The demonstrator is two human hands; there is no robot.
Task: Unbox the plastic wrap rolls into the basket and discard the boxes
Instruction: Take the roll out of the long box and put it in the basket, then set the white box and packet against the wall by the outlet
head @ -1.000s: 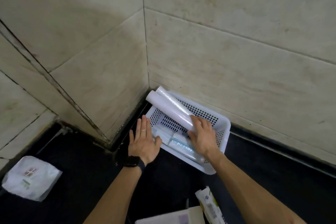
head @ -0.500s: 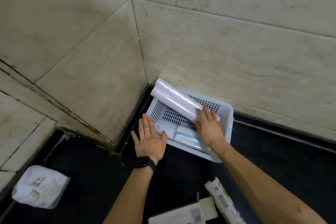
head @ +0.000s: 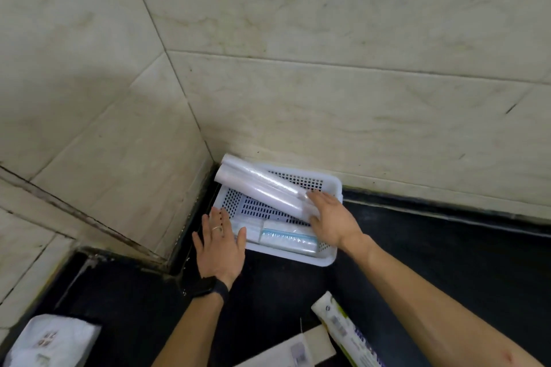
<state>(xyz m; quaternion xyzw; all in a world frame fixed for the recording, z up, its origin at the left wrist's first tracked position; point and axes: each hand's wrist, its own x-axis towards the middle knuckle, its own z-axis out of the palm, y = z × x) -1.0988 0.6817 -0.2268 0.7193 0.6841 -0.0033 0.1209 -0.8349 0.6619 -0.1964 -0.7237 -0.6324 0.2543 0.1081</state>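
A white perforated basket [head: 329, 258] sits in the tiled corner on the dark counter. Two white plastic wrap rolls [head: 262, 188] lie slanted across it, their far ends sticking out over the back left corner. My right hand [head: 331, 219] rests flat on their near ends, fingers spread. Another roll with a blue-green band [head: 287, 240] lies along the basket's front wall. My left hand [head: 222, 243] lies open, palm down, against the basket's front left corner, holding nothing. A box [head: 347, 334] with green and purple print lies near the bottom edge.
Flattened white cardboard [head: 295, 353] lies at the bottom centre beside the printed box. A white plastic packet [head: 50, 343] sits at the bottom left. Tiled walls close the corner behind and left of the basket.
The view has swung left, so the basket sits further right in frame. My right hand has slid a little toward the rolls' near ends. My left hand stays by the basket's corner.
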